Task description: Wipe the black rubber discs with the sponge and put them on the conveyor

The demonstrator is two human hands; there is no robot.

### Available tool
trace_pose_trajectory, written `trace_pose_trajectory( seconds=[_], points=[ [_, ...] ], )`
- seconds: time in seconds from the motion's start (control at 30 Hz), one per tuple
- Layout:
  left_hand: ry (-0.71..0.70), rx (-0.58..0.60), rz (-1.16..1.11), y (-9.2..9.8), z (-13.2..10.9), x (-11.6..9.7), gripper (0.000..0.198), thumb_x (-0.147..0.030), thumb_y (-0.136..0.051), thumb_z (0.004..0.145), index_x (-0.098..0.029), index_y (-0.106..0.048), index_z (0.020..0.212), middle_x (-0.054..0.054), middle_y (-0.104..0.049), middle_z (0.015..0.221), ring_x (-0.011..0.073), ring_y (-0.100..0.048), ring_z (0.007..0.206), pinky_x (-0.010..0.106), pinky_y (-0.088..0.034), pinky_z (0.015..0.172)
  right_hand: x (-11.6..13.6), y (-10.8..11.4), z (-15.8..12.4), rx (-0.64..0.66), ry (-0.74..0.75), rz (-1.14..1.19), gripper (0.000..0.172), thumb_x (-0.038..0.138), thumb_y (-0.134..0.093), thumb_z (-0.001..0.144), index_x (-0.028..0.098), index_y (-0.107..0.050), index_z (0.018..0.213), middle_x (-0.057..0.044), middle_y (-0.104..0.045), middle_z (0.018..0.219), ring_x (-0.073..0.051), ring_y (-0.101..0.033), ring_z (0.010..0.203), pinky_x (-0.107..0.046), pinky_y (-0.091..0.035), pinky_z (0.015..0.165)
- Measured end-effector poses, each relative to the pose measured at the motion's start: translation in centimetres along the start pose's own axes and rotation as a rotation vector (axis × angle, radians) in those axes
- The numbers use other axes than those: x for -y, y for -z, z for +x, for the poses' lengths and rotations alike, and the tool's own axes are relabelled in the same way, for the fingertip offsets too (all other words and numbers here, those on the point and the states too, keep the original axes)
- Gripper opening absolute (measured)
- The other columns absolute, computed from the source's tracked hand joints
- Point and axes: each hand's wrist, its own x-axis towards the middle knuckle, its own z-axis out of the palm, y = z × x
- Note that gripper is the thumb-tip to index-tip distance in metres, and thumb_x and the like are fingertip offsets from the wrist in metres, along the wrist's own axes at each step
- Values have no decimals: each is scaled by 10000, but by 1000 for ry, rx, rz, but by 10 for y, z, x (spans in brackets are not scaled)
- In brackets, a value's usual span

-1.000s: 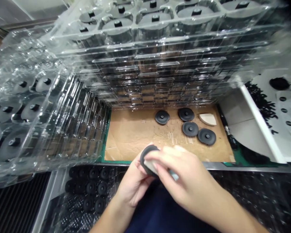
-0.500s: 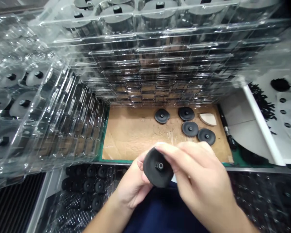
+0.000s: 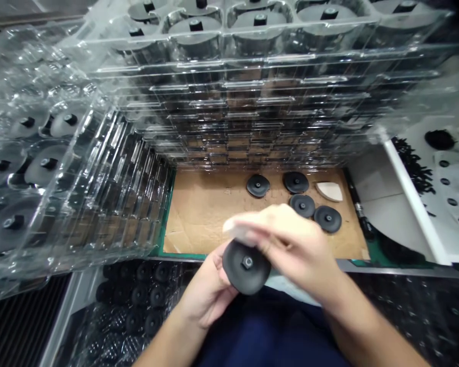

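My left hand (image 3: 208, 290) grips a round black disc (image 3: 248, 278) by its left side and underside. The disc's face is tilted up toward me, and a short stem with a metal-looking centre stands in its middle. At the disc's upper edge is my right hand (image 3: 294, 244), fingers bent and partly smeared by motion. Between its fingers is a pale, flat piece (image 3: 245, 234), too blurred to name, which overlaps the disc's rim. Beyond my hands, several similar black discs (image 3: 258, 185) lie on a cardboard sheet (image 3: 199, 209), beside a cream-coloured pointed piece (image 3: 329, 191).
Tall stacks of clear plastic trays (image 3: 248, 86) holding black discs rise behind and at the left (image 3: 95, 168). A white partition (image 3: 415, 196) stands right, with small black parts (image 3: 413, 165) past it. A black pen-like tool (image 3: 359, 209) lies along the cardboard's right edge.
My right hand has shifted up and left over the disc's top edge, bringing the pale piece into sight. The disc remains in my left hand, its face turned slightly more toward me.
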Motion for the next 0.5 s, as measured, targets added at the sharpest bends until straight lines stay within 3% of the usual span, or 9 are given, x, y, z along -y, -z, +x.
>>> trace_pose_trajectory(
  seconds=[0.1, 0.27, 0.33, 0.43, 0.5],
  points=[
    [-42, 94, -86, 2, -2, -4, 495, -251, -841, 580, -221, -690, 1050, 31, -729, 1033, 200, -690, 904, 236, -525, 808, -36, -13, -15, -118, -338, -37, 237, 263, -490, 923, 220, -669, 1072, -26, -688, 886, -143, -603, 739, -265, -459, 669],
    [-48, 42, -132, 14, -3, -3, 399, -158, -769, 672, -239, -689, 1055, 17, -734, 1038, 162, -683, 923, 212, -520, 813, -68, -53, -61, 57, -367, -15, 233, 286, -514, 885, 219, -731, 938, -20, -706, 733, -177, -639, 682, -293, -486, 640],
    [-41, 48, -124, 15, -3, -3, 399, -144, -764, 672, -225, -688, 1056, 23, -732, 1036, 165, -678, 932, 210, -516, 809, -66, -54, -67, 59, -389, -9, 232, 295, -517, 885, 219, -734, 917, -17, -702, 703, -175, -641, 651, -285, -490, 607],
    [-33, 88, -78, 10, -4, -6, 393, -204, -782, 661, -189, -689, 1043, 42, -724, 1026, 187, -680, 902, 234, -516, 798, -43, -34, -51, -56, -438, -21, 237, 292, -498, 916, 219, -688, 1038, -48, -715, 922, -170, -650, 764, -273, -497, 645],
    [-18, 102, -34, 5, -4, -7, 377, -222, -790, 651, -172, -700, 1014, 43, -719, 1001, 194, -673, 883, 257, -511, 801, -19, -15, -33, -136, -310, -31, 234, 243, -500, 923, 245, -650, 1103, -36, -698, 999, -156, -630, 806, -269, -476, 683]
  ],
)
